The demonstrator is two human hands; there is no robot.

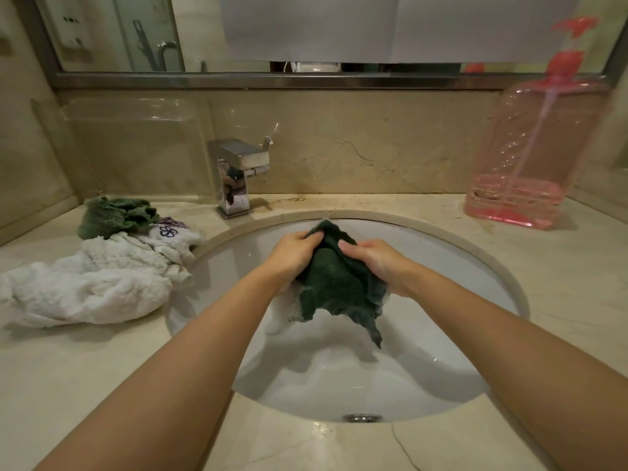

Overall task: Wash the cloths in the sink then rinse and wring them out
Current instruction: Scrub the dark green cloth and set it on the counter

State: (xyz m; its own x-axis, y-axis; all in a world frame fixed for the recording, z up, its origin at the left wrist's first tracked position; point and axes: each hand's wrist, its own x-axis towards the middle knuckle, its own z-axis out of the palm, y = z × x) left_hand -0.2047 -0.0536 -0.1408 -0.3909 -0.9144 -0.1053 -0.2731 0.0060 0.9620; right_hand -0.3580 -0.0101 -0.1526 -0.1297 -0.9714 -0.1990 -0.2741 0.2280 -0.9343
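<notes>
Marble bench (560,283) carrying a white sink (339,385), foamy water pooled low. Heaped white towels (88,287) waiting at left, likely next in turn. Dark green cloth (334,287) bunched above the basin, gripped between left hand (292,254) and right hand (373,261), seemingly for scrubbing.

Faucet (239,175) behind sink (503,266)

marble counter (102,368), cloths (91,283), soap bottle (530,154), faucet (238,175)
</notes>
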